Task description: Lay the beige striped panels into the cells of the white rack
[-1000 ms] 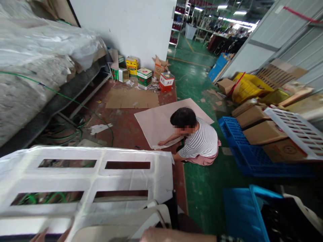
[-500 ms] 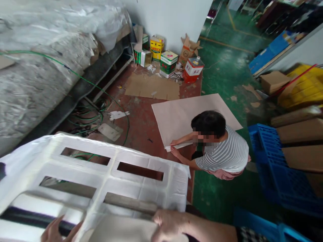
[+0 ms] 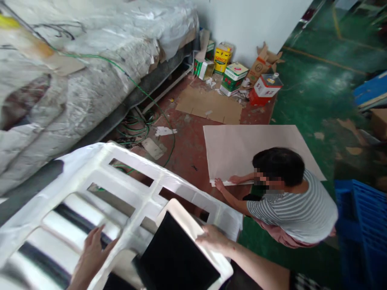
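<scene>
My right hand [image 3: 216, 240] is closed on the upper right edge of a cream-edged padded panel [image 3: 181, 249] with a black face, held tilted up. My left hand [image 3: 93, 255] has its fingers spread, at the end of a white pad with a black strip [image 3: 80, 223]; whether it touches the pad I cannot tell. Another white pad with a black strip [image 3: 45, 264] lies beside that one. Below both hands is a white-covered frame [image 3: 140, 201] with rectangular openings. Part of another cream and black panel [image 3: 119, 278] shows at the bottom edge.
A person in a striped shirt [image 3: 290, 201] crouches at a pale sheet [image 3: 236, 149] on the floor. A plastic-draped bench [image 3: 127, 52] with a green hose [image 3: 142, 90] runs along the left. Tins [image 3: 234, 78] stand by the wall; a blue pallet [image 3: 356, 225] is at right.
The right hand's panel has been raised and tilted, so its black face now shows. My left hand has shifted right in the picture. The view has swung left; the crouching person's hands have moved.
</scene>
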A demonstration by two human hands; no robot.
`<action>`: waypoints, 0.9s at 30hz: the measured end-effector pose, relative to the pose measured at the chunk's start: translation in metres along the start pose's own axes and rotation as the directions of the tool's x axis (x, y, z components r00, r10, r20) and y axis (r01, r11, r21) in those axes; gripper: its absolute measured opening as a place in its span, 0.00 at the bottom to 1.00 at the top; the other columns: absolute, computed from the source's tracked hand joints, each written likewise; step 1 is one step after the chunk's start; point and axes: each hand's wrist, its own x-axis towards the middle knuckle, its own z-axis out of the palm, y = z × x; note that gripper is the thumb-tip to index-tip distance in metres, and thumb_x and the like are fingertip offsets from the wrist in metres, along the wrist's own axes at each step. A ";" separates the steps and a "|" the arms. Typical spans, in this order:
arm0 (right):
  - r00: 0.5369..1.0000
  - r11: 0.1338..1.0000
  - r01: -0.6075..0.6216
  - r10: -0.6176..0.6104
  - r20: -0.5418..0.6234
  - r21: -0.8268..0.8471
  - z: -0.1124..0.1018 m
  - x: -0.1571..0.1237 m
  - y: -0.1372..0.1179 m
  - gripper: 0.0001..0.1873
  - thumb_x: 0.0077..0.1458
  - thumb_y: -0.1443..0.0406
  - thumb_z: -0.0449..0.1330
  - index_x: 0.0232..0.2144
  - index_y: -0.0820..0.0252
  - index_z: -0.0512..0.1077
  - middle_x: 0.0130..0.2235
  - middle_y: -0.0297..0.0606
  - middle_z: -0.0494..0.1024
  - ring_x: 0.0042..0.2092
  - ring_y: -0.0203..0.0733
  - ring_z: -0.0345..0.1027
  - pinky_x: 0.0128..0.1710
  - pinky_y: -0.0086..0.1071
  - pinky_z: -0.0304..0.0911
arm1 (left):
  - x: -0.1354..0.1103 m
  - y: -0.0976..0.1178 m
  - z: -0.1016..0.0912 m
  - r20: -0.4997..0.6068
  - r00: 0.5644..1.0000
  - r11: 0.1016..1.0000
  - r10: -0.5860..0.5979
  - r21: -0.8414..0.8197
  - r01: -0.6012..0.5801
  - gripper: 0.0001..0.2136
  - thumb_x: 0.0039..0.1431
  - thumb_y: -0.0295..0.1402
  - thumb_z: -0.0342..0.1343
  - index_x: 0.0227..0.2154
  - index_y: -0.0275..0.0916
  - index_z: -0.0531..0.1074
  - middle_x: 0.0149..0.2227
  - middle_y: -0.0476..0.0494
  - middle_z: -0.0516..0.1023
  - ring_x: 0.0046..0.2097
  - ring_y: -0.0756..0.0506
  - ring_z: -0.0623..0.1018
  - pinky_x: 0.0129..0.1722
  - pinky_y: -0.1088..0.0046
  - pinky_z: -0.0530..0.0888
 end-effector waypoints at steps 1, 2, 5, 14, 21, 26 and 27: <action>1.000 1.000 0.018 -0.018 0.007 0.003 0.003 0.000 0.000 0.09 0.47 0.61 0.61 0.28 0.62 0.72 0.25 0.32 0.72 0.30 0.38 0.65 0.28 0.27 0.54 | -0.002 0.004 -0.003 0.016 1.000 1.000 0.003 -0.023 -0.003 0.43 0.44 0.58 0.48 0.60 0.35 0.57 0.62 0.30 0.58 0.62 0.31 0.63 0.59 0.49 0.67; 0.999 0.999 0.035 -0.035 0.018 0.010 0.005 -0.001 0.000 0.11 0.48 0.60 0.61 0.30 0.63 0.73 0.27 0.34 0.74 0.32 0.39 0.66 0.29 0.28 0.56 | -0.004 0.007 -0.007 0.023 1.000 0.999 0.006 -0.034 -0.005 0.42 0.45 0.57 0.48 0.60 0.33 0.56 0.62 0.29 0.57 0.64 0.30 0.61 0.61 0.49 0.64; 0.992 0.995 0.089 -0.093 0.090 0.048 0.012 -0.005 -0.005 0.15 0.51 0.59 0.57 0.36 0.65 0.75 0.33 0.39 0.78 0.36 0.43 0.70 0.32 0.30 0.60 | -0.010 0.018 -0.019 0.036 0.999 1.000 -0.016 -0.021 0.017 0.37 0.52 0.50 0.50 0.61 0.32 0.56 0.64 0.29 0.55 0.64 0.33 0.60 0.63 0.53 0.62; 0.986 0.970 0.159 -0.167 0.028 0.182 0.033 -0.036 -0.001 0.16 0.50 0.59 0.58 0.37 0.66 0.73 0.33 0.39 0.77 0.36 0.45 0.69 0.33 0.32 0.60 | -0.027 0.009 -0.029 -0.021 0.998 0.998 -0.052 -0.026 0.051 0.31 0.56 0.43 0.55 0.61 0.39 0.57 0.65 0.35 0.56 0.62 0.33 0.64 0.56 0.53 0.69; 0.953 0.954 0.297 -0.295 -0.072 0.028 0.056 -0.103 -0.034 0.14 0.56 0.58 0.52 0.24 0.61 0.64 0.21 0.28 0.58 0.26 0.34 0.52 0.25 0.30 0.45 | -0.063 0.075 -0.051 -0.095 0.984 0.924 0.154 -0.340 -0.177 0.25 0.60 0.44 0.51 0.56 0.36 0.64 0.57 0.36 0.69 0.57 0.38 0.71 0.57 0.58 0.69; 0.882 0.894 0.430 -0.445 -0.153 -0.123 0.063 -0.137 -0.066 0.19 0.64 0.58 0.47 0.27 0.61 0.68 0.25 0.32 0.66 0.29 0.37 0.60 0.29 0.30 0.50 | -0.117 0.121 -0.084 0.052 0.975 0.826 0.216 -0.542 -0.154 0.24 0.65 0.49 0.39 0.45 0.41 0.74 0.46 0.42 0.80 0.51 0.40 0.77 0.54 0.61 0.72; 0.868 0.880 0.456 -0.472 -0.153 -0.129 0.060 -0.138 -0.069 0.18 0.65 0.58 0.47 0.30 0.60 0.71 0.27 0.33 0.70 0.31 0.38 0.63 0.31 0.30 0.52 | -0.126 0.122 -0.088 0.018 0.986 0.829 0.165 -0.544 -0.129 0.24 0.63 0.51 0.41 0.46 0.41 0.74 0.47 0.42 0.79 0.51 0.40 0.77 0.53 0.61 0.73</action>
